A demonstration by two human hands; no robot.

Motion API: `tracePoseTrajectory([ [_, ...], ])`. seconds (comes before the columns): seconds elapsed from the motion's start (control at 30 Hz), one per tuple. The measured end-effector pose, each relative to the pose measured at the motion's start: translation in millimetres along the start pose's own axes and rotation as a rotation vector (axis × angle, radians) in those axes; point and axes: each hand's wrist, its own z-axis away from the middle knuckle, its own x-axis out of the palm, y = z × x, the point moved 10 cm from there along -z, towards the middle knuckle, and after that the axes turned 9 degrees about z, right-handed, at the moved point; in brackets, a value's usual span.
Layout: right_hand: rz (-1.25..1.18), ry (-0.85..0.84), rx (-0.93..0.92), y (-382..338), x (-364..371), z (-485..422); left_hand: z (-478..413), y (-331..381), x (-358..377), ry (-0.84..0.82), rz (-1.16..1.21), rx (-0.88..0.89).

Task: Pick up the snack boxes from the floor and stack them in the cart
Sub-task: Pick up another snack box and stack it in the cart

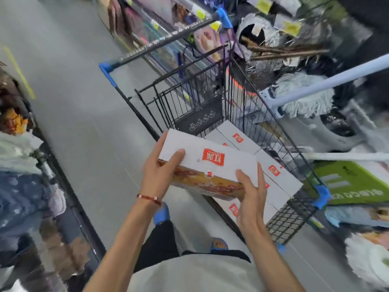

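I hold a white snack box with a red logo and a brown printed side above the near end of the black wire cart. My left hand grips the box's left end, thumb on top. My right hand supports its right end with fingers nearly straight against the side. Inside the cart lie several identical white boxes, packed side by side below the held one.
The cart has blue corner bumpers and a handle at the far end. Mops with a pale blue pole and a green box crowd the right. Shelves line the left. Grey aisle floor stretches ahead.
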Motion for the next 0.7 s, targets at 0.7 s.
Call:
tracePoseTrajectory([
  [0.7, 0.046, 0.159, 0.202, 34.8, 51.6, -38.5, -184.1, -38.2, 81.4, -0.532, -0.244, -0.216],
])
